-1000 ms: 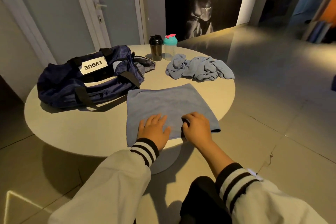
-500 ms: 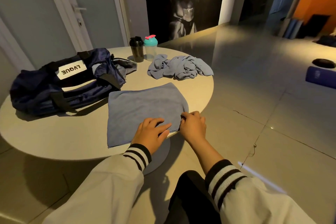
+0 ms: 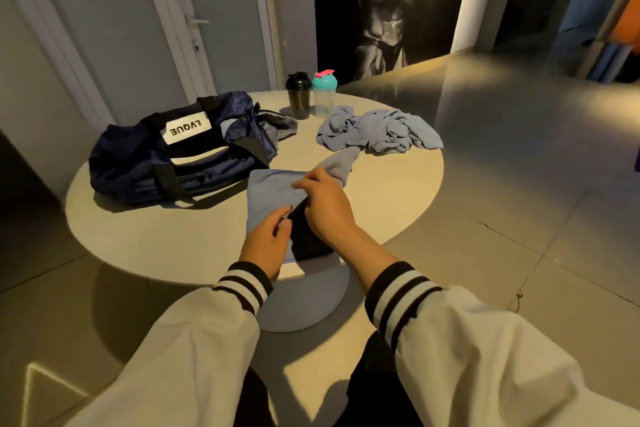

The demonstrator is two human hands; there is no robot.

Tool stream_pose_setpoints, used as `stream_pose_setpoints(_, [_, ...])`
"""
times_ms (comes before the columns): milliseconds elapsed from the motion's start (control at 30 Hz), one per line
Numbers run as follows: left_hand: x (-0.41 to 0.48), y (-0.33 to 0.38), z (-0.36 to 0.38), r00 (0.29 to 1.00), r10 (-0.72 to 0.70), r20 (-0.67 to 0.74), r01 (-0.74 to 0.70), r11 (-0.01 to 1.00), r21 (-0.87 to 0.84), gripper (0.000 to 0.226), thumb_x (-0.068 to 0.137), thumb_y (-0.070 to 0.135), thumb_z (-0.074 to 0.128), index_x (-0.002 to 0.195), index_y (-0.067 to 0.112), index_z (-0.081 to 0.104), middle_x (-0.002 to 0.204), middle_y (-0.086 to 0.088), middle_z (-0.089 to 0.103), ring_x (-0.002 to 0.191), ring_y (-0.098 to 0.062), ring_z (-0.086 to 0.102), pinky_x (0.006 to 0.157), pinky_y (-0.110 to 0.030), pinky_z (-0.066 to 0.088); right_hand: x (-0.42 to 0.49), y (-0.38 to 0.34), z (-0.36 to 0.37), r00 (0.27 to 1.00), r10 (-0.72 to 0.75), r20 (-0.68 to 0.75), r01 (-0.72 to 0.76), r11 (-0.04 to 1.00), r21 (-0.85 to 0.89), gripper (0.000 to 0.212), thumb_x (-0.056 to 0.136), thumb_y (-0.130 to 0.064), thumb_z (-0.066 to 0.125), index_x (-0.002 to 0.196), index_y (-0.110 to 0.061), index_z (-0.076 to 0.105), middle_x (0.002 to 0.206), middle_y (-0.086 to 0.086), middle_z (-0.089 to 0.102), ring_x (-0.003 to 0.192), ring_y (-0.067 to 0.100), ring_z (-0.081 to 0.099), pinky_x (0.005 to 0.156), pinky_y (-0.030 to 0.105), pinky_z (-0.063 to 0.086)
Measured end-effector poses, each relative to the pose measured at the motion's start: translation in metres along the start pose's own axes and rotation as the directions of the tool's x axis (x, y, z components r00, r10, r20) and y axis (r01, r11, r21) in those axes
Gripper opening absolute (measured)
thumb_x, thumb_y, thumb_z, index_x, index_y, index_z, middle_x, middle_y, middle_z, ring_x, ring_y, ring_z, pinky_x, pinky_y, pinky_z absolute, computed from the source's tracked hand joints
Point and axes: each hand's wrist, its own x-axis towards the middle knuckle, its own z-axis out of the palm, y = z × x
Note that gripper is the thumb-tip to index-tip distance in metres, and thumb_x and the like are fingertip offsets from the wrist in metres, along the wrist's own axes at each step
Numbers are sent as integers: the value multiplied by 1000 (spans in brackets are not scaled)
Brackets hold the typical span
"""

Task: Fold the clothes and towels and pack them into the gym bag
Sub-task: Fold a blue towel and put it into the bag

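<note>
A blue-grey towel lies on the round table, partly lifted and folded over. My right hand pinches its raised right part and holds it up across the middle. My left hand grips the near edge of the towel. A navy gym bag with a white label lies at the table's left, its top open. A crumpled heap of blue-grey clothes lies at the back right of the table.
A black shaker bottle and a clear bottle with a teal lid stand at the table's far edge. White doors stand behind the bag. Tiled floor stretches to the right.
The towel lay flat under both hands before. Now my right hand has lifted its right side and carried it up and left, while my left hand keeps hold of the near edge.
</note>
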Motion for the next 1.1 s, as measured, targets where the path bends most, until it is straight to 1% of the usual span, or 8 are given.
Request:
stream_pose_setpoints(100, [-7,-10,-22,982,-115,-152,69,957,-282,31,107,28,40,132,40,54,134,2,58,122,-19,55,104,-37,47,-12,-20,28,942,-201,270,180,979,99,45,92,3,53,132,-15,63,128,11,61,111,29,58,95,40,49])
stream_pose_setpoints(200, [-19,-18,-35,989,-80,-127,56,982,-181,31,107,20,40,129,32,58,134,2,58,117,-15,55,98,-25,47,-32,-19,38,891,-233,390,163,965,205,48,97,-7,55,144,-19,52,139,7,59,122,22,56,106,33,45])
stream_pose_setpoints(333, [-22,-30,-40,999,7,-49,-2,994,113,27,104,20,48,126,19,63,141,-1,51,123,-16,51,98,-20,39,-47,-2,41,955,-92,281,45,985,167,40,99,-20,54,139,-20,53,135,4,59,119,18,56,100,30,46])
stream_pose_setpoints(400, [-21,-35,-42,1000,-18,-24,21,992,127,30,104,26,49,127,18,66,148,-1,46,128,-16,48,100,-21,36,-51,10,44,977,-11,212,3,999,35,33,99,-20,51,131,-19,59,128,6,60,114,23,57,93,37,48])
stream_pose_setpoints(533, [-24,-35,-43,998,-48,38,42,988,149,42,102,36,52,138,15,58,155,1,39,135,-16,43,105,-22,31,-56,23,52,969,-87,230,89,996,5,29,96,-18,53,121,-14,68,119,4,65,110,21,57,93,34,47])
stream_pose_setpoints(733, [-27,-42,-43,999,-33,43,24,980,196,52,99,16,54,149,16,42,158,2,32,141,-16,36,106,-19,28,-60,30,57,977,-120,177,130,991,-42,33,97,-24,52,125,-15,67,121,2,64,113,20,56,100,36,45])
stream_pose_setpoints(933, [-27,-45,-40,999,-34,39,24,976,215,36,101,11,47,131,19,63,157,3,33,142,-18,34,115,-30,32,-59,27,60,970,-66,235,100,986,-134,50,93,-37,34,132,-22,62,126,2,58,113,22,53,99,37,44])
stream_pose_setpoints(1100, [-28,-45,-36,999,-10,45,-4,956,293,32,99,18,50,128,23,63,152,3,41,136,-19,38,112,-36,37,-62,21,54,973,-3,231,40,987,-154,59,85,-46,29,129,-26,62,123,2,58,110,22,53,94,34,45])
